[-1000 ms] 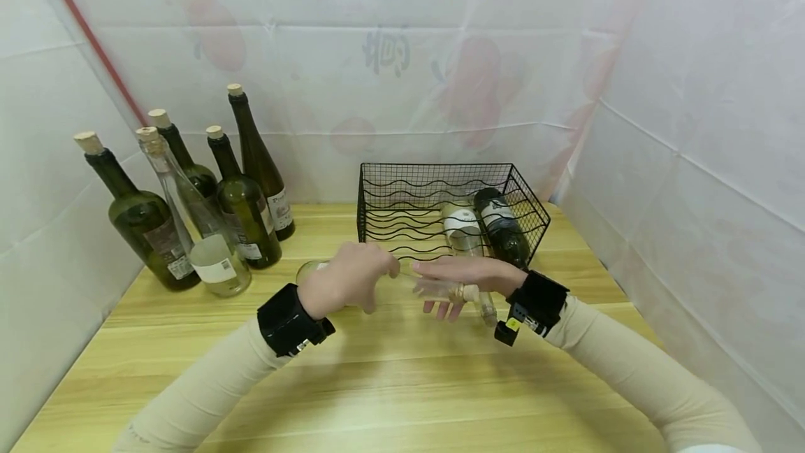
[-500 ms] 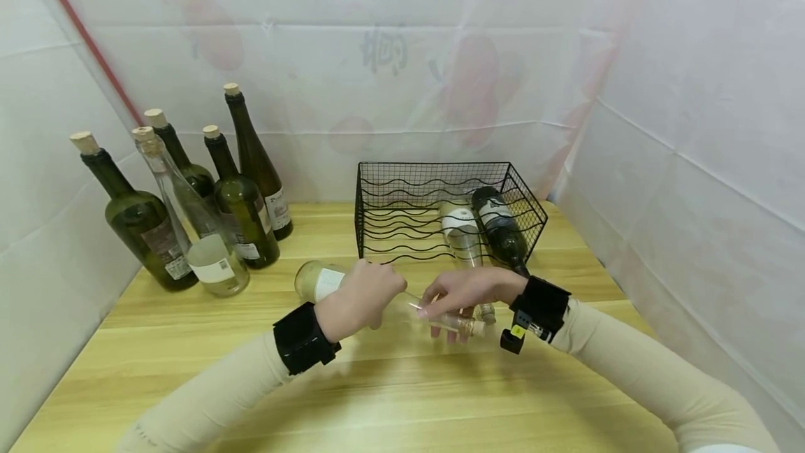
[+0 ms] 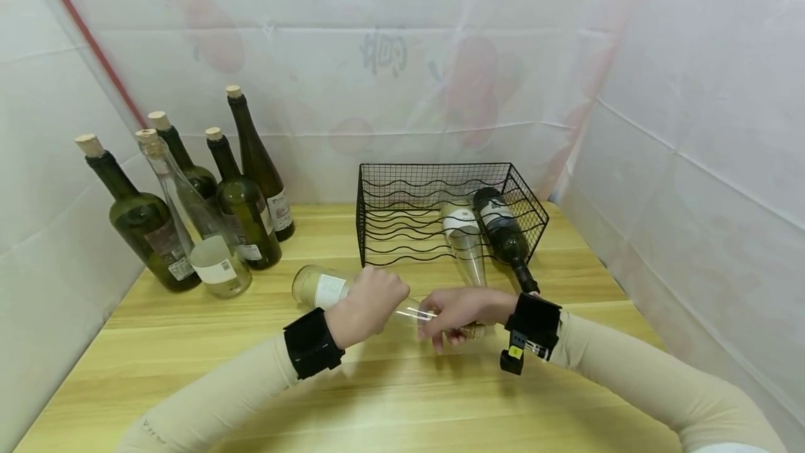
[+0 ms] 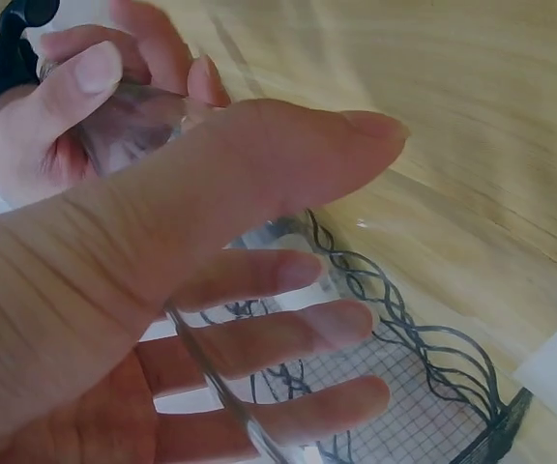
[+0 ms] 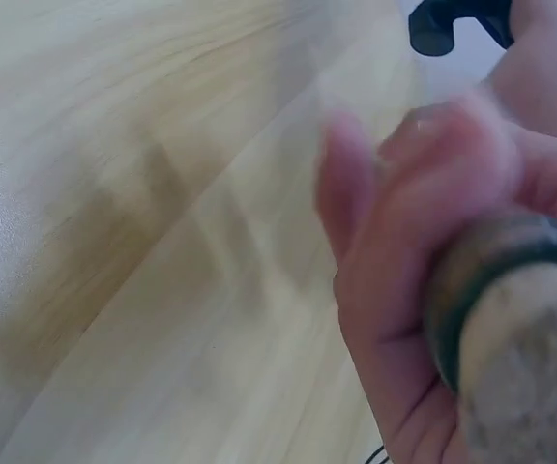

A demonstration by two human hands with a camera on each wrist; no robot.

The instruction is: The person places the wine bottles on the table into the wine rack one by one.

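Note:
A clear glass bottle (image 3: 330,290) with a white label lies across the front of the wire rack, base to the left and neck to the right. My left hand (image 3: 372,303) holds its middle; in the left wrist view the thumb crosses in front and the fingers show through the glass. My right hand (image 3: 464,307) grips the neck, fingers curled around it. Close up in the right wrist view, the bottle's cork (image 5: 530,372) sticks out past that hand.
The black wire rack (image 3: 436,164) stands against the back sheet. In its right part lie another clear bottle (image 3: 461,221) and a dark bottle (image 3: 506,238), necks toward me. Several corked bottles stand at left, among them a green bottle (image 3: 141,212) and a clear bottle (image 3: 216,268).
The right hand, flat beside the neck at first, has curled around it. Both hands have come slightly toward me, and the bottle's neck end has dropped nearer the front.

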